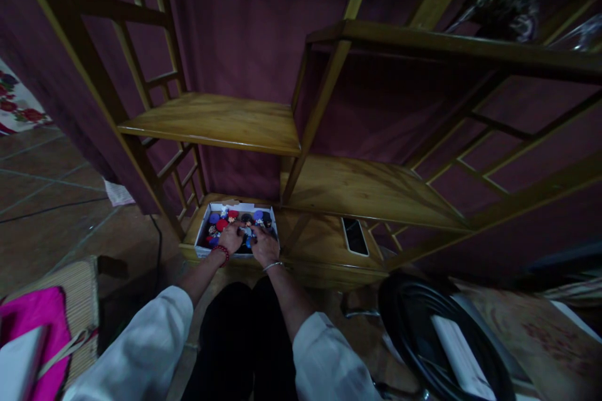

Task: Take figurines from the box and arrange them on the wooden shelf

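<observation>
A shallow white cardboard box (203,244) sits on the lowest wooden shelf, filled with several small figurines in red, blue, purple and black. My left hand (230,239), with a red beaded bracelet at the wrist, reaches into the box from the left. From the other side comes my right hand (265,247), wearing a thin silvery bangle. Both hands have their fingers bent in and meet over the middle of the box, around a small pale-and-blue figurine (247,233). Its lower part is hidden among the others. A red-topped figurine (222,224) lies beside my left fingers.
A phone (355,237) lies on the shelf to the right. Above the box juts a wooden shelf board (221,119), with upright posts around it. A black round stool (414,326) carrying a white object stands at right. A woven seat (79,288) with pink cloth is at left.
</observation>
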`<state>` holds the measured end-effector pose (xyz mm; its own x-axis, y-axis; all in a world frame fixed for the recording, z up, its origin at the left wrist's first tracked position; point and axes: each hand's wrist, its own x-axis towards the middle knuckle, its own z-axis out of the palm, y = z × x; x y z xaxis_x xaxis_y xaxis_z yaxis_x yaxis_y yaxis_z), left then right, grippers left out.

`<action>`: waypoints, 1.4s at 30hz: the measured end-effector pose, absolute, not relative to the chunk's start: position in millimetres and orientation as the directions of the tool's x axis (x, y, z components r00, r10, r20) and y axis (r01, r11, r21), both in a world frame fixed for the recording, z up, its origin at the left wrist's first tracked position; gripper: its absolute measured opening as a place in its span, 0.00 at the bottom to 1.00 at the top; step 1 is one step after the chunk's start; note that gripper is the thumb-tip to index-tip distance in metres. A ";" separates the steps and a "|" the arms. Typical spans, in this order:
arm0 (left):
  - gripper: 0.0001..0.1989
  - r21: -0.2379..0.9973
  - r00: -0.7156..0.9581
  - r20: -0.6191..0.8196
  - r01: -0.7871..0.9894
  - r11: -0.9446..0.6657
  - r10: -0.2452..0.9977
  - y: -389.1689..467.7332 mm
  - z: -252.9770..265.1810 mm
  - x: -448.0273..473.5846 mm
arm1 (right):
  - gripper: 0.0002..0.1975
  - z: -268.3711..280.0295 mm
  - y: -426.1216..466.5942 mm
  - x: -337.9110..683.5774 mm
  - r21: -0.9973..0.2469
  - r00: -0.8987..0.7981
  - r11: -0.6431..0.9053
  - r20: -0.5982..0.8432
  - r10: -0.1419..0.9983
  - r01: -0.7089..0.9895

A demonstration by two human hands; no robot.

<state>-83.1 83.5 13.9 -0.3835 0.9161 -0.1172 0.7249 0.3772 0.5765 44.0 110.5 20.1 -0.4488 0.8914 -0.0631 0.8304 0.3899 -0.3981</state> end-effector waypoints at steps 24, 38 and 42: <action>0.11 0.746 -0.323 -0.113 0.597 0.295 0.940 77.1 5.7 -82.8 | 0.13 24.4 111.1 46.4 -0.402 -0.503 0.428 -0.099 0.859 0.809; 0.16 0.890 -0.322 -0.173 0.354 0.288 0.931 80.9 -4.8 -85.5 | 0.17 20.1 119.0 46.0 -0.413 -0.476 0.380 -0.156 0.866 0.827; 0.17 0.899 -0.330 -0.176 0.330 0.288 0.927 80.1 -6.9 -86.9 | 0.16 20.9 119.3 44.7 -0.411 -0.452 0.349 -0.186 0.872 0.842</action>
